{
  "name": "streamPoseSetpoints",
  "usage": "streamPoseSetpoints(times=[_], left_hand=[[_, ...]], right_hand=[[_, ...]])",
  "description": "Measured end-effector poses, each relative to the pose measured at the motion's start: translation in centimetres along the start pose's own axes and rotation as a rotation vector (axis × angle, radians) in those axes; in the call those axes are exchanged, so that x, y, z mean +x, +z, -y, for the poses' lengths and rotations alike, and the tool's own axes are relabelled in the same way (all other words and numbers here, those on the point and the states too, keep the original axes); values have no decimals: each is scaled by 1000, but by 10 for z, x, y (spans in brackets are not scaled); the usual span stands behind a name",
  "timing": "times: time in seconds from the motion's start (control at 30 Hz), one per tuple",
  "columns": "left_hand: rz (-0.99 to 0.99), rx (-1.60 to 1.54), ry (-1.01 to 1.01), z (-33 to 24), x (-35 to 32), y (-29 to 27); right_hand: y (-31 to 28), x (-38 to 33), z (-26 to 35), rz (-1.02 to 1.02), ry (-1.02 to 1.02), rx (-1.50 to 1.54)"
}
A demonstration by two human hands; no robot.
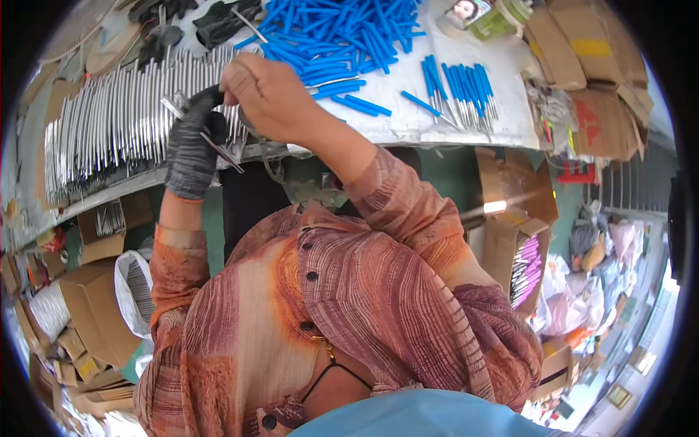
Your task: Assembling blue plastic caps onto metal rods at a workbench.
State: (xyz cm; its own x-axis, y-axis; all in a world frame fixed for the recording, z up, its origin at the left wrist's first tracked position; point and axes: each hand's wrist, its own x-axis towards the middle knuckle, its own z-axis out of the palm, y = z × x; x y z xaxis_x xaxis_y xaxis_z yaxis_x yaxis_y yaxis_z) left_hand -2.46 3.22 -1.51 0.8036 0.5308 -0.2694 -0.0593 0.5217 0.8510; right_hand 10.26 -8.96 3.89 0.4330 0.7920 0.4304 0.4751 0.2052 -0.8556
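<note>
My left hand (191,149), in a dark grey knitted glove, is closed around a few short metal rods (222,153) whose ends stick out on both sides of the fist. My bare right hand (268,98) meets it at the gloved fingertips, its fingers pinched together; whatever they hold is hidden. Under and beside both hands stands a long row of shiny metal rods (109,124), packed side by side along the table edge. Beyond the right hand spreads a heap of blue tube-shaped handles (342,33). Blue-handled metal tools (466,91) lie in a group farther right.
Dark gloves (218,25) lie at the back of the white-covered table (510,109). A green container (502,18) stands at the back right beside cardboard (604,109). Below the table are an open box of pink items (528,269), another carton (98,309) and a white sack (135,291).
</note>
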Motion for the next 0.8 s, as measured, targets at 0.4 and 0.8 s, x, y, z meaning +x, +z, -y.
streamPoseSetpoints(times=[0.4,0.8], left_hand=[[-135,72,168,-14,-4,-9],[-278,333,394,-16,1,10]], right_hand=[[-155,-43,-107,-352,393,-782],[-157,-118,-159,177,131,-958]])
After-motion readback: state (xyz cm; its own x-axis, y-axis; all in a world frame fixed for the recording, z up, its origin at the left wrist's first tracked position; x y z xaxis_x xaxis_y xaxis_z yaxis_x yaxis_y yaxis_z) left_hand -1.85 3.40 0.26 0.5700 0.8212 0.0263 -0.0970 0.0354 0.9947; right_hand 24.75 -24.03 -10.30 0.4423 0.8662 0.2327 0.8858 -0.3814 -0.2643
